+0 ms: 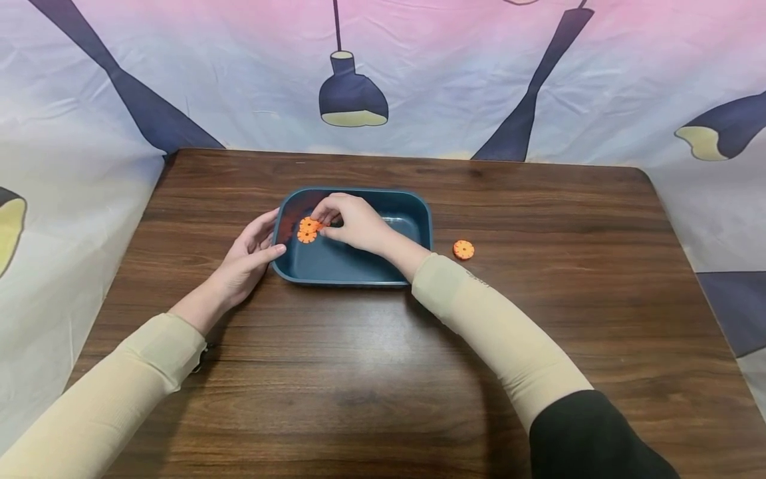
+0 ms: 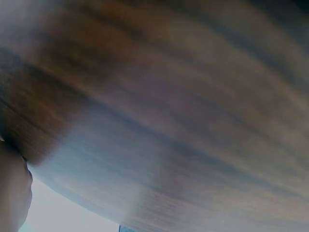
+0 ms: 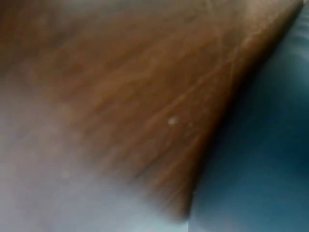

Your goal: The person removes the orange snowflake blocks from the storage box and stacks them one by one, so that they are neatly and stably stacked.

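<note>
A dark blue rectangular tray sits on the wooden table. My left hand holds its left end, the thumb over the rim and the fingers against the outer wall. Inside the tray, my right hand pinches an orange slotted disc, mostly covered by the fingers. Beside those fingertips, orange slotted discs lie at the tray's left part. To the right of the tray, more orange slotted discs seem stacked on the table. Only a bit of the left hand shows in the left wrist view.
The brown wooden table extends around the tray on all sides. A fabric backdrop printed with lamps hangs behind and beside it. In the blurred right wrist view, the tray wall stands close on the right.
</note>
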Motion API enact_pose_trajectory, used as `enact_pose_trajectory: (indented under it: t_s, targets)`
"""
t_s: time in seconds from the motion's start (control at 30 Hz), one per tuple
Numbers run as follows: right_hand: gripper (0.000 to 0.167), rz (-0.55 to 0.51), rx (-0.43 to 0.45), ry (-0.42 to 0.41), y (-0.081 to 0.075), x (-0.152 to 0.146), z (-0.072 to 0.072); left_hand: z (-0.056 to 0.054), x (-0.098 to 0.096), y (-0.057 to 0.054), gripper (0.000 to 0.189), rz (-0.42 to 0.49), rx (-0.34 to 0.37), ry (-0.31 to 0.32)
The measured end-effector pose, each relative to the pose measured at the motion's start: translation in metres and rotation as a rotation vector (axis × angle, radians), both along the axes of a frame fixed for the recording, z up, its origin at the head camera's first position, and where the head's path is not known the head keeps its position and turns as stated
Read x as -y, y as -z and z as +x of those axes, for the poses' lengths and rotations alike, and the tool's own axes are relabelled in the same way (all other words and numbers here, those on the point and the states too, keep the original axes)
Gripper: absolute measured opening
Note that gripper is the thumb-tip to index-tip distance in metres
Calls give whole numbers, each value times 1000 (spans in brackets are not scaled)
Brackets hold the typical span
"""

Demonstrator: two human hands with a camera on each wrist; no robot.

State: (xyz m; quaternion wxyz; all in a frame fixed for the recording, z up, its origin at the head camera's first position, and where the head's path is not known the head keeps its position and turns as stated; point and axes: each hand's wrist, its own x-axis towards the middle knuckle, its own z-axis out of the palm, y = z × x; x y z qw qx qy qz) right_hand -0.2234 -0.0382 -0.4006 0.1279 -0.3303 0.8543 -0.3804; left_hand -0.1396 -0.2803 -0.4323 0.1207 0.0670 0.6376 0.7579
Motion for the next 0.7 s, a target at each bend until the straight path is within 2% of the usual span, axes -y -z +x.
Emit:
enact_pose_trajectory:
  t_s: [0.2,0.7]
  targets:
    - [34,36,-17,3,4,-2,-1,-1,0,1,61,1,-8,1]
    - [47,64,17,-29,11,-1,-8,-1,0,2,60,-5,-3,2]
